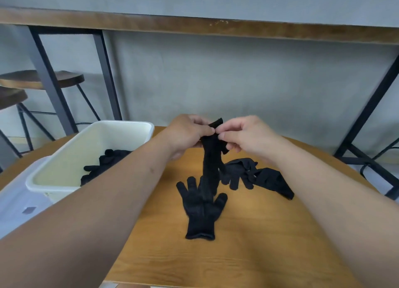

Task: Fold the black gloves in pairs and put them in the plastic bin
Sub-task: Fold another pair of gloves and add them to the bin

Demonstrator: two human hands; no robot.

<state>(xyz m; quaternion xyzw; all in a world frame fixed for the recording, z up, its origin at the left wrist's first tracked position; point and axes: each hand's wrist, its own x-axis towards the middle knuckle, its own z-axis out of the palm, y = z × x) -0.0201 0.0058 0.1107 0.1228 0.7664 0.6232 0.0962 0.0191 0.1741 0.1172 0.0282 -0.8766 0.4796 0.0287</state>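
A black glove (211,162) hangs fingers-down above the wooden table (248,244). My left hand (190,132) and my right hand (248,134) both pinch its cuff at the top. Directly below it a second black glove (201,210) lies flat, fingers pointing away from me. More black gloves (257,175) lie in a loose heap to the right of it. The white plastic bin (64,164) stands at the left of the table with black gloves (103,164) inside, partly hidden by my left forearm.
A translucent lid (19,203) lies by the bin at the left edge. Two wooden stools (32,80) and black metal frame legs (367,113) stand beyond the table. A grey wall and a wooden shelf edge (194,26) rise behind.
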